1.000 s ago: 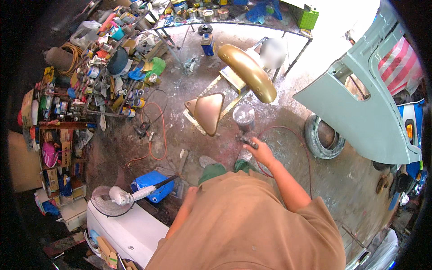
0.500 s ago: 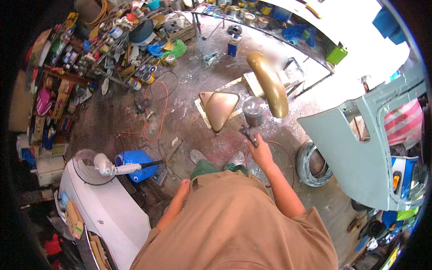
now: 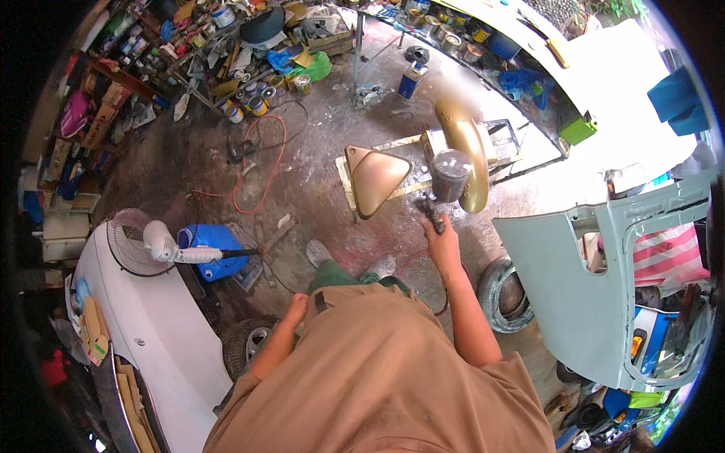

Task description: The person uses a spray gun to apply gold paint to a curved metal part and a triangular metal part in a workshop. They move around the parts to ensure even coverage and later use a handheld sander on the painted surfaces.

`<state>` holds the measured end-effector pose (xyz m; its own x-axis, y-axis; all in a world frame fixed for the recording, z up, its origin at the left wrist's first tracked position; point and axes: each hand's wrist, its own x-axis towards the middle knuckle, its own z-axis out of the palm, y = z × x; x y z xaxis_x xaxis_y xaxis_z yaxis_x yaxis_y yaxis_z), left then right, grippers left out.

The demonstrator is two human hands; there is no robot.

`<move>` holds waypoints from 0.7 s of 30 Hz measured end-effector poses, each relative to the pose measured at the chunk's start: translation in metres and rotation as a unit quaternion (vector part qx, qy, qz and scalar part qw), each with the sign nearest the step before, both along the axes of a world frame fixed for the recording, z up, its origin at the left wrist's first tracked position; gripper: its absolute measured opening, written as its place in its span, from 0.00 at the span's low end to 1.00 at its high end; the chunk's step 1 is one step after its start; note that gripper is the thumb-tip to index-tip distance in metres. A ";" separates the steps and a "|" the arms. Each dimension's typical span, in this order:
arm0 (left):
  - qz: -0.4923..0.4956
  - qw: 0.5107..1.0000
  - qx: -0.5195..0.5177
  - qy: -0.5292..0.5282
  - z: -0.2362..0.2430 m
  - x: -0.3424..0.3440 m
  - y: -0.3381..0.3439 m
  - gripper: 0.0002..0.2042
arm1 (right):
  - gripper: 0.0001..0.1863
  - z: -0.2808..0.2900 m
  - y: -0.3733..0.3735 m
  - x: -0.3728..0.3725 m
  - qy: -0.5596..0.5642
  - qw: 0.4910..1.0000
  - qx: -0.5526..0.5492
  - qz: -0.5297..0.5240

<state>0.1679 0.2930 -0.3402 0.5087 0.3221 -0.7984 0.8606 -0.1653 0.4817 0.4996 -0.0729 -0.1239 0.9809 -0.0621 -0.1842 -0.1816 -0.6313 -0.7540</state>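
Observation:
My right hand (image 3: 444,240) is wrapped round the dark handle of a paint spray gun (image 3: 429,211), held out ahead of me. On top of the gun sits a see-through cup (image 3: 451,175) with dark contents. From my view the cup overlaps a gold curved fender (image 3: 462,128). Left of it, a gold, roughly triangular panel (image 3: 379,180) rests over a low stand. My left hand (image 3: 297,306) hangs low beside my body; its fingers are mostly hidden, so whether it is open or closed does not show.
A white fan (image 3: 162,243) and blue container (image 3: 211,253) stand left by a white car panel (image 3: 151,325). An orange hose (image 3: 260,198) lies on the floor. At right are a tyre (image 3: 504,298) and a grey vehicle body panel (image 3: 563,264). Cans crowd the far shelves.
My right arm has reached further forward. The spray gun has shifted right relative to the gold parts, its cup now overlapping the fender. My view has also shifted; my left hand stays low.

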 end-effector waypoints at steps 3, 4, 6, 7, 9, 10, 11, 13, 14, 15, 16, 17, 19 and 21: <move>0.036 0.999 0.018 0.025 0.007 -0.001 -0.005 0.17 | 0.23 0.012 0.003 0.010 -0.012 0.999 -0.032 -0.009; 0.019 0.999 0.029 0.018 0.012 0.002 -0.006 0.18 | 0.23 0.012 0.003 0.011 -0.012 0.999 -0.041 -0.018; -0.016 0.999 0.052 0.003 0.021 0.007 -0.007 0.19 | 0.23 0.005 0.008 0.010 -0.027 0.999 -0.029 -0.011; -0.021 0.998 0.050 0.014 0.025 0.011 -0.007 0.19 | 0.23 0.003 0.013 0.008 -0.032 0.999 -0.030 0.000; -0.027 0.998 0.048 0.039 0.032 0.013 -0.006 0.19 | 0.23 0.011 0.031 0.003 -0.010 0.999 -0.026 0.029; -0.025 0.998 0.039 0.038 0.028 0.007 -0.001 0.19 | 0.23 0.017 0.041 0.000 0.022 0.998 -0.003 0.054; -0.022 0.999 0.029 0.037 0.024 0.001 0.005 0.19 | 0.23 0.024 0.050 -0.002 0.054 0.995 0.019 0.078; -0.019 0.999 0.013 0.022 0.024 0.002 0.005 0.18 | 0.27 0.038 0.057 -0.004 0.117 0.983 0.032 0.136; -0.014 1.000 0.013 0.009 0.025 0.001 0.003 0.18 | 0.27 0.039 0.060 -0.003 0.124 0.981 0.041 0.141; -0.008 1.000 0.014 -0.003 0.023 -0.003 0.003 0.18 | 0.27 0.042 0.063 -0.003 0.132 0.979 0.052 0.147; -0.012 1.000 0.013 0.004 0.021 -0.006 0.006 0.18 | 0.27 0.043 0.064 -0.003 0.139 0.976 0.063 0.153; -0.017 1.000 0.012 0.011 0.019 -0.008 0.008 0.18 | 0.22 0.039 0.066 -0.003 0.105 0.982 0.074 0.141; -0.021 1.000 0.007 0.018 0.021 -0.003 0.006 0.18 | 0.21 0.030 0.060 0.005 0.083 0.987 0.070 0.114; -0.015 1.000 0.006 0.021 0.026 -0.003 0.001 0.18 | 0.19 0.028 0.053 0.015 0.041 0.994 0.049 0.094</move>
<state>0.1646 0.2944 -0.3141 0.4838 0.3175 -0.8156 0.8749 -0.1973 0.4422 0.5146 -0.0202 -0.0958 0.9552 0.1426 -0.2595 -0.1305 -0.5838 -0.8013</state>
